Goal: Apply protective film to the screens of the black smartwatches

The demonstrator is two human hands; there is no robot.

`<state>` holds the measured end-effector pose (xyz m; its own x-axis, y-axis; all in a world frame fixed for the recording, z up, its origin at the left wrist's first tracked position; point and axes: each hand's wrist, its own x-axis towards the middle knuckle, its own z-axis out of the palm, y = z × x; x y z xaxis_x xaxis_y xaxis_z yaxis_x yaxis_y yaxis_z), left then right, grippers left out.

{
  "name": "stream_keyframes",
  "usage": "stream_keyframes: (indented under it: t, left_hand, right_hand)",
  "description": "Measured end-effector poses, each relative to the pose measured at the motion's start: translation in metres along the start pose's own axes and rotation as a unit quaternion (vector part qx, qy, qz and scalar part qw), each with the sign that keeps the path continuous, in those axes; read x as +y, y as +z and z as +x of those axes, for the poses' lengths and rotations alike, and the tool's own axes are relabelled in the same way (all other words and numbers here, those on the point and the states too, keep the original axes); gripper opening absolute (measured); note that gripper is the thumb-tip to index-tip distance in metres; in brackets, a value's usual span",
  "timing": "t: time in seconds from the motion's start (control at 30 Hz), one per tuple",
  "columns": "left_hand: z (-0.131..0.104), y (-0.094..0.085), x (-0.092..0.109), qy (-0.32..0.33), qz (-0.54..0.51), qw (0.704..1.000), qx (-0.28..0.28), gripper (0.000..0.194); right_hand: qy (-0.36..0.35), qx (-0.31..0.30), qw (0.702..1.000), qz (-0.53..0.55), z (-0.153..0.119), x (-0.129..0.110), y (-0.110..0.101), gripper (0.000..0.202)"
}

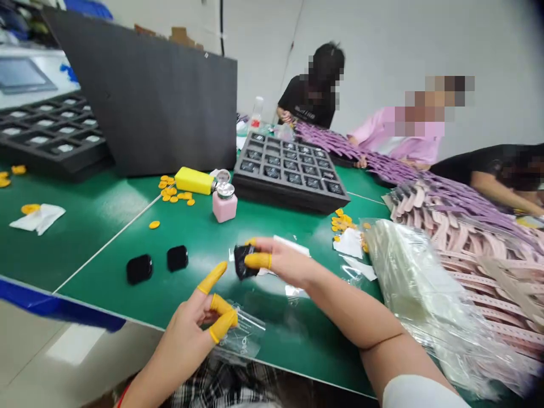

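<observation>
My right hand (pixel 285 260), with yellow finger cots, grips a black rounded-square watch case (pixel 243 262) above the green table. Lower and to the left is my left hand (pixel 203 317), also in yellow cots. Its thumb and a finger pinch a clear printed plastic film (pixel 245 334), while the index finger points out toward the watch case. Two similar black pieces, one (pixel 139 269) larger-looking and one (pixel 177 258) beside it, lie on the table to the left. Some white paper (pixel 292 245) is partly hidden behind my right hand.
A pink pump bottle (pixel 225 205) and a yellow bottle (pixel 193 181) stand near a black compartment tray (pixel 293 195). Loose yellow finger cots (pixel 169 192) lie about. Plastic bags (pixel 419 289) and pink straps (pixel 484 283) fill the right. Several people work across the table.
</observation>
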<state>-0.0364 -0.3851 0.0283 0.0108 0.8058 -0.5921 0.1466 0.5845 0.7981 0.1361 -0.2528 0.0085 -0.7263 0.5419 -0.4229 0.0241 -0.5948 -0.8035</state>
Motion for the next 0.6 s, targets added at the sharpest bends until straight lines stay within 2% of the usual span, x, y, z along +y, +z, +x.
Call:
stream_keyframes:
  t: [0.03, 0.07, 0.1, 0.13, 0.2, 0.27, 0.33, 0.43, 0.53, 0.6]
  left_hand:
    - [0.000, 0.001, 0.000, 0.006, -0.014, 1.000, 0.015, 0.058]
    - [0.001, 0.002, -0.001, 0.013, -0.024, 0.999, 0.026, 0.052]
    - [0.000, 0.003, -0.002, 0.019, -0.028, 0.999, 0.033, 0.046]
    - [0.000, 0.004, -0.004, 0.023, -0.031, 0.999, 0.038, 0.042]
    - [-0.002, 0.004, -0.007, 0.023, -0.032, 0.998, 0.050, 0.038]
    - [-0.004, 0.003, -0.012, 0.016, -0.041, 0.997, 0.066, 0.040]
    - [-0.007, 0.000, -0.017, 0.012, -0.059, 0.994, 0.087, 0.044]
    - [-0.014, -0.006, -0.023, 0.009, -0.097, 0.987, 0.129, 0.046]
    - [-0.024, -0.012, -0.026, 0.005, -0.136, 0.976, 0.167, 0.053]
    - [-0.029, -0.018, -0.027, 0.025, -0.153, 0.972, 0.176, 0.064]
  right_hand:
    - [-0.050, 0.068, 0.995, -0.046, 0.006, -0.016, -0.019, 0.033]
    - [-0.099, 0.154, 0.977, -0.107, 0.014, -0.034, -0.039, 0.036]
    - [-0.133, 0.260, 0.938, -0.189, 0.024, -0.051, -0.062, 0.038]
    - [-0.151, 0.337, 0.903, -0.222, 0.035, -0.067, -0.085, 0.038]
    - [-0.165, 0.432, 0.849, -0.254, 0.066, -0.094, -0.129, 0.034]
    - [-0.151, 0.500, 0.803, -0.287, 0.103, -0.111, -0.167, 0.033]
    - [-0.125, 0.538, 0.769, -0.323, 0.139, -0.119, -0.196, 0.030]
    - [-0.075, 0.545, 0.749, -0.371, 0.183, -0.118, -0.224, 0.018]
    - [-0.027, 0.520, 0.743, -0.421, 0.208, -0.114, -0.237, 0.011]
    - [-0.013, 0.499, 0.732, -0.464, 0.213, -0.116, -0.239, 0.014]
